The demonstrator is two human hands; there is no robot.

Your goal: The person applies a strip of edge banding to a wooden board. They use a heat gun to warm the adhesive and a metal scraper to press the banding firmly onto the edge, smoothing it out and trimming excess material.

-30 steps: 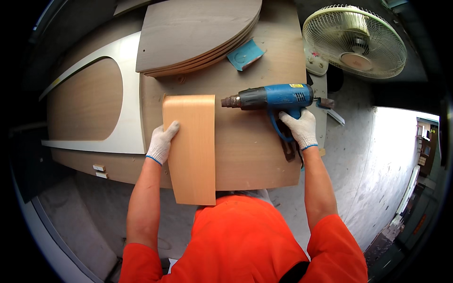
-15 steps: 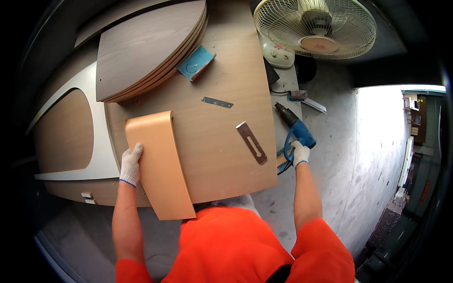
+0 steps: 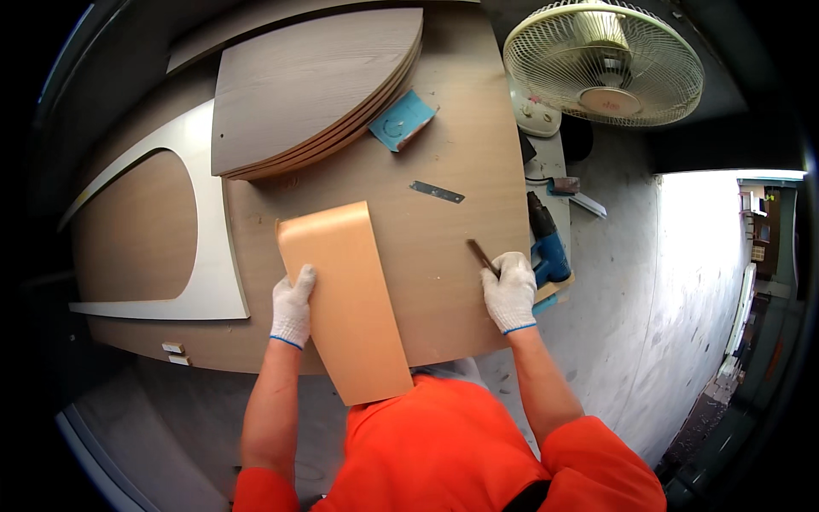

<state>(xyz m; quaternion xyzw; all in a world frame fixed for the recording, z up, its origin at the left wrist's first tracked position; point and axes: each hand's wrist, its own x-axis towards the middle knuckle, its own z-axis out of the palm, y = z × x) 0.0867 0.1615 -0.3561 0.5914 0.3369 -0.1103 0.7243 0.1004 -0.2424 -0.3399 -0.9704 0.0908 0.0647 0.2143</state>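
My gloved left hand [image 3: 292, 309] grips the left edge of a light orange-brown panel [image 3: 348, 316], which has a rounded far end and lies over the table's near edge. My gloved right hand [image 3: 510, 292], closed, holds a dark plane blade [image 3: 483, 258], whose narrow end sticks out past the fingers. Right of that hand rests a blue heat gun [image 3: 551, 247] with a dark nozzle, beside the table. A thin metal strip [image 3: 437, 192] lies on the tabletop beyond both hands.
Curved wood-grain boards [image 3: 316, 94] are stacked at the far left, with a blue block [image 3: 404, 121] against them. A white curved frame [image 3: 218, 256] lies left on the table [image 3: 465, 324]. Two small blocks [image 3: 176, 353] sit near its front edge. A fan [image 3: 604, 64] stands far right.
My right hand has let go of the heat gun, moved left onto the table and picked up the plane blade. The heat gun now rests at the side. My left hand still grips the panel.
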